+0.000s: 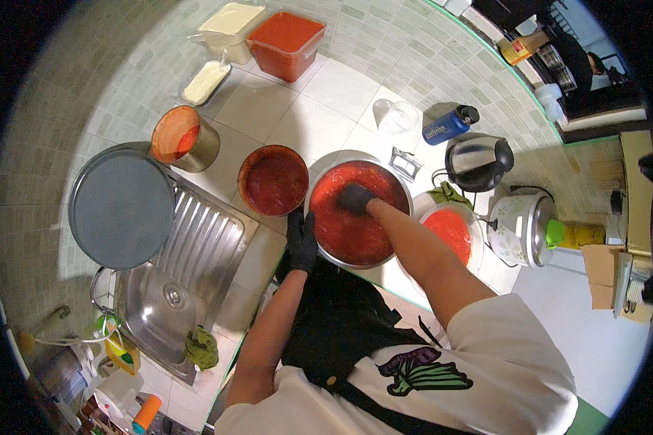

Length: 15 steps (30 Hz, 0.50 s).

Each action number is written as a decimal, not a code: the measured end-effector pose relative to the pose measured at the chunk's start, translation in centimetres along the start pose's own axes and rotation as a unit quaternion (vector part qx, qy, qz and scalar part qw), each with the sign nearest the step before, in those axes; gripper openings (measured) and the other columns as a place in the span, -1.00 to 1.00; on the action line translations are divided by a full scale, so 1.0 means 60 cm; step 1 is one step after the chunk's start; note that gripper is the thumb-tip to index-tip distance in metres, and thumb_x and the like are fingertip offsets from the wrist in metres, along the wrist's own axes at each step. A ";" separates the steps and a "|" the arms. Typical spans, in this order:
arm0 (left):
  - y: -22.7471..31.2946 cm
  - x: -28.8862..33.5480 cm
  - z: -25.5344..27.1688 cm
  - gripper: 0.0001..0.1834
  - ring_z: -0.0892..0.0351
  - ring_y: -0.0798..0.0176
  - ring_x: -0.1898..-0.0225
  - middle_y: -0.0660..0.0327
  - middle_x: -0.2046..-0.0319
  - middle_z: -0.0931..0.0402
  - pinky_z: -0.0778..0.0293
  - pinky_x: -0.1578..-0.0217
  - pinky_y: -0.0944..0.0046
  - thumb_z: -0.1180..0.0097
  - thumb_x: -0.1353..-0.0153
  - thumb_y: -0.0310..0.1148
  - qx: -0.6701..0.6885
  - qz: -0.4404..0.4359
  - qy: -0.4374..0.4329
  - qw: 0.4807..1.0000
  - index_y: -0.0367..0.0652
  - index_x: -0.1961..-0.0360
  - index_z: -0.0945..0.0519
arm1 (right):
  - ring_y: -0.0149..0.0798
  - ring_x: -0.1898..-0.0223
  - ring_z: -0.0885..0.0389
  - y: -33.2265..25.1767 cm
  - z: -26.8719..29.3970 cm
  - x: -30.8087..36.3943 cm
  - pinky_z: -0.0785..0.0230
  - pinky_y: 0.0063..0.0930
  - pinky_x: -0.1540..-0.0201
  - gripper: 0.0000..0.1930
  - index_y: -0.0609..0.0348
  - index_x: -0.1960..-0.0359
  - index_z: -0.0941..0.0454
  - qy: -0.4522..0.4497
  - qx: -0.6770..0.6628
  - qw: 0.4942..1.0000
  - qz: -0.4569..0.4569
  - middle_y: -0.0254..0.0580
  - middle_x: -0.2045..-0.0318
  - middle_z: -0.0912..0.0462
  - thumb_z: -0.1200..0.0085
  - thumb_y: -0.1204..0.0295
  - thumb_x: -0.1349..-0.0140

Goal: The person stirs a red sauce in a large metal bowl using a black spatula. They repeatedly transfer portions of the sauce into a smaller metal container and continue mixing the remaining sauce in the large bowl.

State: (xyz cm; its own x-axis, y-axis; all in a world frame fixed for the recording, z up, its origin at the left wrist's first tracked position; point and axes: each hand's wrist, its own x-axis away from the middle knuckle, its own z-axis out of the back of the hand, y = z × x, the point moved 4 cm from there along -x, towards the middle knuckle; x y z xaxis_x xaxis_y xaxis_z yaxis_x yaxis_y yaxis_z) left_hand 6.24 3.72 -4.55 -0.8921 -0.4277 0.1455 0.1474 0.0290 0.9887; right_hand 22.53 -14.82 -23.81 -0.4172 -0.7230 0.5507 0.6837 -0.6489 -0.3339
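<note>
A large metal pot of red tomato sauce stands at the counter's front edge. My right hand, in a black glove, reaches into the sauce; its fingers are sunk in it and hidden. Against the pot's left side rests my left hand, also black-gloved, its fingers stretched out and a little apart. Just left of the pot is a smaller round container with darker red sauce in it and smears round its rim. On the right, partly under my right forearm, a clear tub holds brighter red sauce.
Behind stand a square tub of red sauce, a tub of pale food, a tall sauce-stained can, a blue bottle and a kettle. A round grey tray lies over the steel sink's drainboard. A rice cooker is right.
</note>
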 end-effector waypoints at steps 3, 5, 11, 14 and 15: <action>-0.003 0.002 -0.002 -0.47 -0.28 0.08 -0.40 -0.07 -0.38 -0.32 -0.14 -0.40 0.14 -0.01 -0.48 -0.35 -0.014 -0.024 -0.014 1.000 -0.40 -0.37 -0.30 | -0.13 -0.01 -0.66 -0.009 0.014 0.009 -0.40 -0.21 -0.20 -0.71 -0.06 0.08 -0.72 -0.043 0.084 0.995 0.006 -0.08 0.04 -0.71 0.06 0.21 -0.42; -0.010 0.004 0.000 -0.47 -0.28 0.08 -0.40 -0.08 -0.37 -0.33 -0.15 -0.40 0.14 -0.01 -0.48 -0.34 -0.063 0.008 -0.008 0.998 -0.40 -0.37 -0.30 | -0.16 -0.10 -0.62 -0.016 0.019 0.017 -0.34 -0.26 -0.27 -0.68 -0.04 -0.01 -0.69 -0.113 0.151 0.982 0.033 -0.07 -0.04 -0.67 0.11 0.22 -0.47; -0.004 0.001 0.004 -0.47 -0.30 0.07 -0.39 -0.08 -0.35 -0.35 -0.16 -0.39 0.14 -0.02 -0.48 -0.33 -0.075 -0.007 -0.030 0.997 -0.42 -0.36 -0.31 | -0.12 -0.09 -0.62 -0.039 0.010 0.042 -0.35 -0.23 -0.27 -0.66 -0.02 0.00 -0.68 -0.034 0.002 0.996 0.080 -0.07 -0.02 -0.68 0.13 0.19 -0.47; -0.006 0.003 0.002 -0.47 -0.29 0.06 -0.40 -0.09 -0.34 -0.35 -0.17 -0.38 0.15 -0.01 -0.48 -0.32 -0.022 0.024 -0.037 0.999 -0.42 -0.36 -0.31 | -0.09 -0.08 -0.63 -0.053 -0.014 0.045 -0.36 -0.22 -0.26 -0.65 0.00 0.01 -0.68 -0.020 -0.003 0.998 0.059 -0.07 0.01 -0.69 0.13 0.17 -0.46; -0.002 0.004 0.002 -0.47 -0.29 0.06 -0.40 -0.09 -0.34 -0.35 -0.17 -0.38 0.15 -0.01 -0.48 -0.32 -0.012 0.006 -0.031 0.999 -0.42 -0.36 -0.31 | -0.08 -0.07 -0.63 -0.059 -0.018 0.046 -0.36 -0.21 -0.25 -0.65 0.00 0.02 -0.68 -0.011 0.006 0.998 0.054 -0.08 0.02 -0.70 0.13 0.16 -0.45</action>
State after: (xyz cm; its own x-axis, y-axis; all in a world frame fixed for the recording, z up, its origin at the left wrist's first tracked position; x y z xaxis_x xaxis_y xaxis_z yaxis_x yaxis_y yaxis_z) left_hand 5.97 3.71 -4.66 -0.9148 -0.3713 0.1592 0.1668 0.0116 0.9859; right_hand 18.34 -14.76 -21.94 -0.3273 -0.7826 0.5295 0.7314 -0.5646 -0.3824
